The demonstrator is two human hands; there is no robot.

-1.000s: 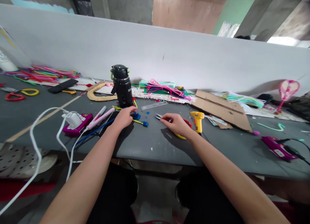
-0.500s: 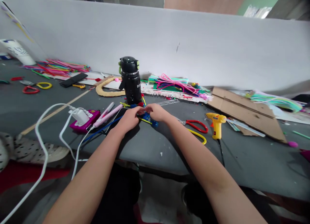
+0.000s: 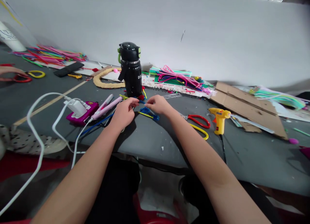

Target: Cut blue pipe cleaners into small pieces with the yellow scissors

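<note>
Between my hands runs a short blue pipe cleaner [image 3: 142, 102], pinched at its left end by my left hand [image 3: 124, 113] and at its right end by my right hand [image 3: 158, 105]. Just below, a yellow stem with curled blue pipe cleaner [image 3: 146, 113] lies on the grey table [image 3: 150, 140]. Behind my hands stands a black bottle [image 3: 132, 75], with small red and yellow pieces at its base. Under my left hand is a flat dark object, mostly hidden.
On the right lie red-and-yellow-handled scissors [image 3: 199, 121], a yellow glue gun [image 3: 220, 120] and cardboard [image 3: 247, 106]. A magenta power block [image 3: 82, 113] with white cables and a pink pen-like tool [image 3: 106, 108] are left. Another person's hand [image 3: 11, 73] touches scissors at far left.
My hands have moved slightly apart, and the blue pipe cleaner between them now shows. Another person's hand has come in at the far left. The view has tilted down.
</note>
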